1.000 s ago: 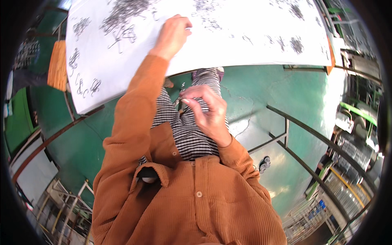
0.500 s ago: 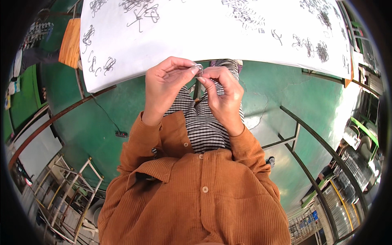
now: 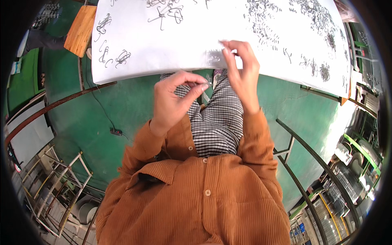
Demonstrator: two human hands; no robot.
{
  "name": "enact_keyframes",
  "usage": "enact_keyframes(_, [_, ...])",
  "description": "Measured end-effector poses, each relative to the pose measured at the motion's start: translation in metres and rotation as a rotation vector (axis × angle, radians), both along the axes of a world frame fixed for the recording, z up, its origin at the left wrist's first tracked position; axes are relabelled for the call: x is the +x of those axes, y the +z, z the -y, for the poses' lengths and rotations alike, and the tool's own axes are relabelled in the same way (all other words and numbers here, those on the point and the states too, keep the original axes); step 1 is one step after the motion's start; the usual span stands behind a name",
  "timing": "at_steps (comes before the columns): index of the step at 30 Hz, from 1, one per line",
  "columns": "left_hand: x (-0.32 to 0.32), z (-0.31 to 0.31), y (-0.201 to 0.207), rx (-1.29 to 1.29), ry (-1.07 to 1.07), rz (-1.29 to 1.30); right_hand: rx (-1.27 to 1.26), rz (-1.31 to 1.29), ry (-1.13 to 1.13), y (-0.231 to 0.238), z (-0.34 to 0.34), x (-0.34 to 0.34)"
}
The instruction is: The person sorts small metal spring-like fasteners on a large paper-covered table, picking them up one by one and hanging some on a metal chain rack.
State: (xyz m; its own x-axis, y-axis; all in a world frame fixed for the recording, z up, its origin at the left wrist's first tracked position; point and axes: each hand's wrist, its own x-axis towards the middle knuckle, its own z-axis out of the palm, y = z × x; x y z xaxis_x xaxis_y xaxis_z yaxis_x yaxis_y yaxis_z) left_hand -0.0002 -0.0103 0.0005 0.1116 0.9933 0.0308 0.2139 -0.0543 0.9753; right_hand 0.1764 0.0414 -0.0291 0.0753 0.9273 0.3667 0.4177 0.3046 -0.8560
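Note:
My left hand (image 3: 173,100), in front of the table edge, pinches a small shiny metal piece (image 3: 207,84) between thumb and forefinger. Fingers cover most of that piece, so its kind does not show. Farther forward and to the right, my right hand (image 3: 244,67) is over the near edge of the white-covered table (image 3: 163,61). Its thumb and forefinger are drawn together, and a tiny dark blurred thing shows at their tips. Just below those tips, a smeared grey patch (image 3: 214,58) lies against the white cover.
Tangled heaps of dark bent wire pieces (image 3: 169,12) lie on the far left part of the table. Many short dark pieces (image 3: 261,24) are scattered to the right. A wooden board (image 3: 79,30) adjoins the left side. Below are a power strip (image 3: 116,131) and metal frames (image 3: 310,147).
My right hand has parted from the left and moved forward and right, over the table edge. My left hand is slightly lower and keeps its pinch. The whole view has shifted a little.

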Motion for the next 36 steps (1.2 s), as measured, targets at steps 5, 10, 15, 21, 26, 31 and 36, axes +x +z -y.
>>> enact_keyframes(5, [0.001, 0.004, 0.002, 0.006, -0.048, 0.008, -0.080, 0.416, -0.231, -0.056, -0.142, -0.025])
enact_keyframes(10, [-0.001, 0.011, 0.004, -0.018, -0.043, 0.006, -0.348, 0.722, -0.064, -0.038, -0.163, -0.046])
enact_keyframes(15, [-0.002, 0.011, -0.006, 0.013, -0.067, -0.004, -0.063, 0.533, 0.040, -0.049, -0.109, -0.009])
enact_keyframes(21, [0.003, 0.010, -0.009, -0.009, -0.110, 0.000, -0.376, -0.038, 0.091, -0.028, -0.024, 0.020])
enact_keyframes(26, [0.005, 0.009, -0.015, -0.047, -0.094, 0.012, -0.541, -0.477, 0.139, 0.006, 0.048, 0.027])
enact_keyframes(31, [0.015, 0.009, -0.019, -0.055, -0.030, 0.082, -0.335, -0.447, 0.185, 0.003, 0.073, 0.022])
enact_keyframes(36, [0.021, 0.006, -0.013, 0.044, -0.058, -0.001, -0.239, -0.355, 0.114, 0.005, 0.069, 0.019])
